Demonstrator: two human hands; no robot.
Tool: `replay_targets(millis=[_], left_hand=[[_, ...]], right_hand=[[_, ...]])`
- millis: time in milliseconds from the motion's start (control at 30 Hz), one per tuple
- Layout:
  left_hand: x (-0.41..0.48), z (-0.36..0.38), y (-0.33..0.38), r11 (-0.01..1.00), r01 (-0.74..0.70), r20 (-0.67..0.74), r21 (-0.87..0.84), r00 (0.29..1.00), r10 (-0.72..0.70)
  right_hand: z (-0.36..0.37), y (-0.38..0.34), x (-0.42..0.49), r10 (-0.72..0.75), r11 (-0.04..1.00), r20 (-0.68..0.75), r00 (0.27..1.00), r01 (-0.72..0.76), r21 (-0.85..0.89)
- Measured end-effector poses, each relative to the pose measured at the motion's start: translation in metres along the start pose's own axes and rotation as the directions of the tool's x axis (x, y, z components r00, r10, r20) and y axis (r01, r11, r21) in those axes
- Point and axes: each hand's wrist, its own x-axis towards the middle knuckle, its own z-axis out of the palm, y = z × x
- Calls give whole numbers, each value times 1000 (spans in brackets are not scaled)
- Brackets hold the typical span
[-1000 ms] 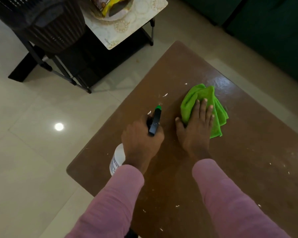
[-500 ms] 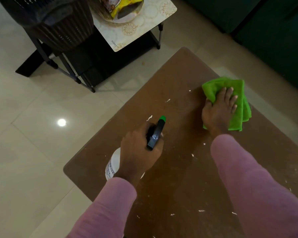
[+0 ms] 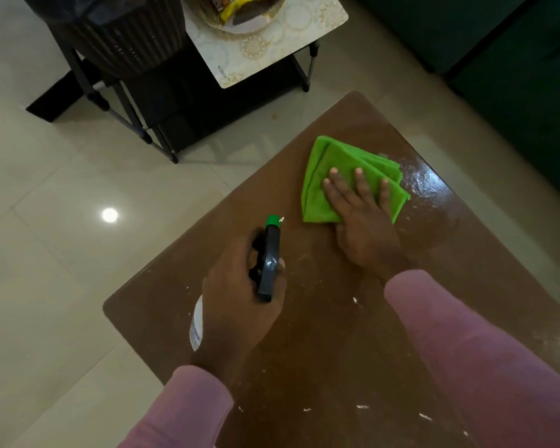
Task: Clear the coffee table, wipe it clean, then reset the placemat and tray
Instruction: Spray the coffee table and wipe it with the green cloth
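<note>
Head view: wiping under way, crumbs and a wet patch to watch

Head camera looks down on the brown, glossy wooden coffee table (image 3: 337,334), bare of its usual things. The right hand (image 3: 366,227) lies flat, fingers (image 3: 359,179) spread and extended, pressing the folded bright green microfibre cloth (image 3: 333,176) onto the far part of the top. The left hand (image 3: 240,305) is closed around a white plastic spray bottle (image 3: 196,324) with a dark trigger head and green nozzle (image 3: 272,221), held just above the near left part of the top, nozzle pointing toward the cloth.

White crumbs (image 3: 362,406) are scattered across the near half, so the wipe looks only partly done. A wet sheen (image 3: 427,185) shows just beside the cloth on the right.

The patterned cream placemat (image 3: 272,53) and the round tray of snack packets (image 3: 249,14) sit on a small dark-framed side stand (image 3: 307,69) beyond the table, near a dark ribbed bin (image 3: 123,37).

Risks, as I judge them: a fast sweep may push crumbs off the edge onto the pale tiled floor (image 3: 62,221); the folded layers may slide apart under a flat palm; an accidental squeeze would wet the right hand; resetting the placemat on a damp top could trap moisture.
</note>
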Motion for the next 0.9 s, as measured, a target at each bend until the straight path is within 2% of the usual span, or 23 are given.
replay_targets(millis=[133, 267, 333, 433, 500, 567, 633, 700, 767, 833, 900], left_hand=[[-12, -7, -3, 996, -72, -36, 60, 997, 74], [-20, -9, -6, 999, 36, -83, -40, 996, -40], [-24, -10, -9, 995, 61, -108, -78, 992, -69], [-29, -13, -14, 991, 69, -116, -111, 990, -82], [-33, -13, -20, 989, 77, -103, -127, 991, -91], [-38, -16, -23, 983, 93, -87, -158, 990, -108], [-42, -18, -27, 974, 137, -63, -179, 987, -150], [-45, -19, -30, 967, 178, -45, -184, 981, -189], [-47, -21, -31, 962, 190, -32, -197, 979, -200], [-51, -22, -34, 961, 186, -29, -203, 980, -196], [-56, -22, -36, 959, 199, -14, -204, 978, -206]], right_hand=[[-22, 27, 54, 261, 959, 24, 965, -262, 108], [-31, 18, 83, 360, 908, 21, 933, -355, 222], [-28, -5, 77, 278, 943, 0, 961, -273, 192], [-11, -50, 43, -18, 993, 0, 1000, 18, 120], [1, -74, 12, -198, 978, 38, 979, 195, 74], [2, -70, -2, -265, 964, 58, 962, 263, 36], [-5, -43, 12, -172, 984, 52, 984, 169, 54], [-16, -11, 38, 29, 996, 30, 999, -31, 84], [-26, 5, 62, 205, 973, 21, 978, -207, 104], [-26, -6, 76, 292, 947, 29, 956, -294, 129], [-21, -33, 76, 308, 941, 18, 951, -307, 145]])
